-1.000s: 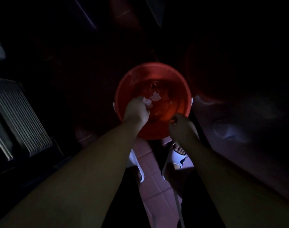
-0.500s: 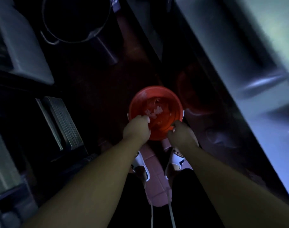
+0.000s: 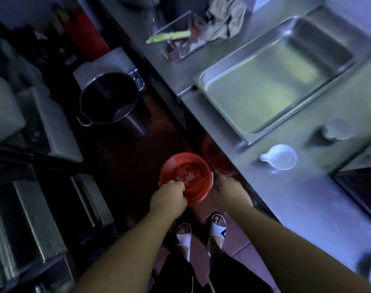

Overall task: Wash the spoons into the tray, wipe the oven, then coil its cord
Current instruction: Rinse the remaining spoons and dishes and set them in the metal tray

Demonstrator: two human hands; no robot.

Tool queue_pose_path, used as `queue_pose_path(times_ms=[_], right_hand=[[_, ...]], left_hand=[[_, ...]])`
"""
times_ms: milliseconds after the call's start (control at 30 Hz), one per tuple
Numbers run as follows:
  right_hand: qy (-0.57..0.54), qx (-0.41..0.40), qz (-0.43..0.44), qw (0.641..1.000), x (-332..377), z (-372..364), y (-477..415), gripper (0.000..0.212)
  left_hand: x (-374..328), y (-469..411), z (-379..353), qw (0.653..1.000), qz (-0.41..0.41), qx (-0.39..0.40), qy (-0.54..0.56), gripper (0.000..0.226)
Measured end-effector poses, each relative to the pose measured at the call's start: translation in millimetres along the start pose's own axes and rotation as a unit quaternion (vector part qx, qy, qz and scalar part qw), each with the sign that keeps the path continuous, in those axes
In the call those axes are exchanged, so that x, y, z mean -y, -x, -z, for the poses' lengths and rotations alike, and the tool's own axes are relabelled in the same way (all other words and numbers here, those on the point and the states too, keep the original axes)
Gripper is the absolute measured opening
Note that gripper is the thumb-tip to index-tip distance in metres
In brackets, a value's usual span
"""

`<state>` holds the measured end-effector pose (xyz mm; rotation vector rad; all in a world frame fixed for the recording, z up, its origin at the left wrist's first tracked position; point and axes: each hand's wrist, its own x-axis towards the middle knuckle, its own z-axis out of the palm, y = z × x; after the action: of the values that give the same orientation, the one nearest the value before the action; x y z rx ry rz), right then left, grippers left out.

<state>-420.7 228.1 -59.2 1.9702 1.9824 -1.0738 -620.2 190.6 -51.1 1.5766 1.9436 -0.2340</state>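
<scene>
kitchen: steel counter (image 3: 307, 208), tray (image 3: 265, 85), stockpot (image 3: 108, 98)

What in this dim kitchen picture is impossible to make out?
- Pale pieces in the red bucket, head view: too dim and blurred to tell whether they are spoons.
- Left hand: its curled fingers hide what it grips, if anything.
- Right hand: its back hides whether the fingers grip the bucket's rim.
- Round object at bottom right: blurred and cut off by the edge.

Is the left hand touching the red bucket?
Touching. The head view shows the left hand with its fingers curled over the near rim of the bucket.
</scene>
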Motion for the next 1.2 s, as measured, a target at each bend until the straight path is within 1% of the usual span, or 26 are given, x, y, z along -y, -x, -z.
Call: queue_pose_path(times_ms=[100,200,300,500,700,800,900,1133,1200], right_hand=[[-0.040,-0.031,-0.030,0.998,-8.1,16.4,22.6,0.043],[-0.064,-0.068,-0.070,0.993,-19.8,26.0,46.2,0.036],[-0.074,-0.081,-0.120,0.987,-34.6,31.1,68.7,0.030],[-0.121,-0.136,-0.193,0.964,-63.7,33.6,109.3,0.025],[-0.173,-0.179,-0.232,0.940,-96.3,45.3,128.6,0.038],[-0.187,-0.187,-0.236,0.935,-116.6,59.2,125.5,0.038],[-0.192,-0.189,-0.226,0.936,-137.8,76.5,115.4,0.039],[-0.172,-0.167,-0.156,0.958,-179.3,131.4,84.3,0.038],[-0.163,-0.159,-0.139,0.964,-186.9,143.0,74.4,0.038]], left_hand=[[-15.7,4.5,16.9,0.999,-0.034,-0.009,-0.006,0.036],[-28.6,4.3,28.1,0.997,-0.069,-0.015,-0.017,0.037],[-41.6,3.3,36.7,0.994,-0.106,-0.021,-0.015,0.034],[-73.6,8.6,44.2,0.987,-0.159,0.006,-0.011,0.030],[-117.0,7.0,41.6,0.978,-0.205,0.009,-0.046,0.033],[-143.5,3.0,40.3,0.975,-0.217,0.014,-0.049,0.032],[-173.3,-3.3,42.7,0.974,-0.221,0.007,-0.053,0.026],[-242.8,-18.7,58.3,0.984,-0.174,-0.001,-0.039,0.026],[-255.3,-21.7,58.2,0.986,-0.161,0.000,-0.041,0.030]])
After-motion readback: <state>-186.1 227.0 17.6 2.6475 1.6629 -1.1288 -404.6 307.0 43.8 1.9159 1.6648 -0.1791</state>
